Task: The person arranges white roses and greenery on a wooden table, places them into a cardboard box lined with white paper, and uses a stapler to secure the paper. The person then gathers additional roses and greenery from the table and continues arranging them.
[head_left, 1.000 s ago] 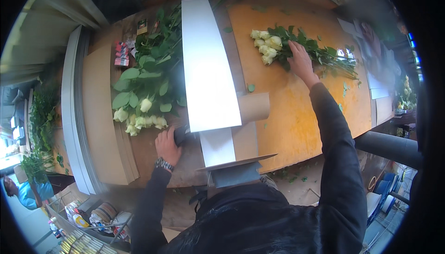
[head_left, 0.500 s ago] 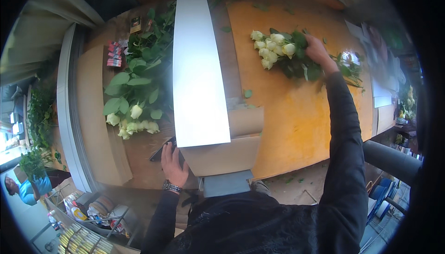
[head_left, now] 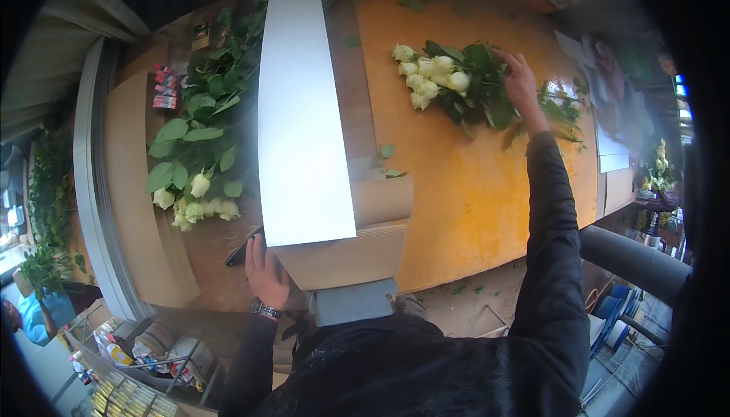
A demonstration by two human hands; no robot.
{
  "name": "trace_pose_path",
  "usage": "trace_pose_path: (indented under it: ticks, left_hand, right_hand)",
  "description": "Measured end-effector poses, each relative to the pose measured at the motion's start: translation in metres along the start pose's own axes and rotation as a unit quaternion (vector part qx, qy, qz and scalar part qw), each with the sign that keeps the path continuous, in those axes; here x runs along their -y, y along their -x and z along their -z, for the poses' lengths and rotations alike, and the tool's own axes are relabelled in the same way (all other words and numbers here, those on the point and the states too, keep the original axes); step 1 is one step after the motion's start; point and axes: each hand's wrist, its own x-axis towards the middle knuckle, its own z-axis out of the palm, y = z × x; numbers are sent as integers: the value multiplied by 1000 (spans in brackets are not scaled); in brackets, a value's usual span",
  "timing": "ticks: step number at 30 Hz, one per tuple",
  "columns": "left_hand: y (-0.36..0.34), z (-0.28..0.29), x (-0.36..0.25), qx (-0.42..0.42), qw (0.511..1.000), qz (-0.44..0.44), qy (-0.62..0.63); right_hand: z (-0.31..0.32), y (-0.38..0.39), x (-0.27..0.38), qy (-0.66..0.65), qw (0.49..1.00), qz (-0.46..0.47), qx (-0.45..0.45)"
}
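A bunch of white roses [head_left: 430, 73] lies on the orange-yellow board at the right, blooms to the left, leafy stems to the right. My right hand [head_left: 520, 86] is over the leaves of these stems, with its index finger stretched out; the leaves partly hide the other fingers. Down at the table's near edge, my left hand [head_left: 266, 274] holds nothing, fingers extended. It rests beside a flat black object [head_left: 242, 248] and the cardboard sheets [head_left: 342, 256]. A long white sheet [head_left: 304, 128] lies on that cardboard, between the two rose groups.
More white roses [head_left: 195, 210] with long leafy stems lie left of the white sheet. Small red-and-white packets [head_left: 164, 86] sit beyond them. Tall cardboard sheets [head_left: 144, 189] line the left side. A grey pipe [head_left: 635, 265] juts out at the right. Far left, another person's blue sleeve [head_left: 49, 314] shows.
My right hand has shifted right along the rose stems, baring more leaves. The view has swung slightly right, so the scene sits further left. My left hand stays by the cardboard.
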Motion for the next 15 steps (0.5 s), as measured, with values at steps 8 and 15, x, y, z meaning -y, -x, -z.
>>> trace_pose_path:
  ticks: [8, 15]
  left_hand:
    - [0, -3, -2, -14, 1000, -9, -1]
    - [1, -3, 0, 3, 1000, -5, -6]
  right_hand:
    - [-37, 8, 5, 12, 996, 63, 65]
    - [-29, -9, 19, 27, 999, 39, -9]
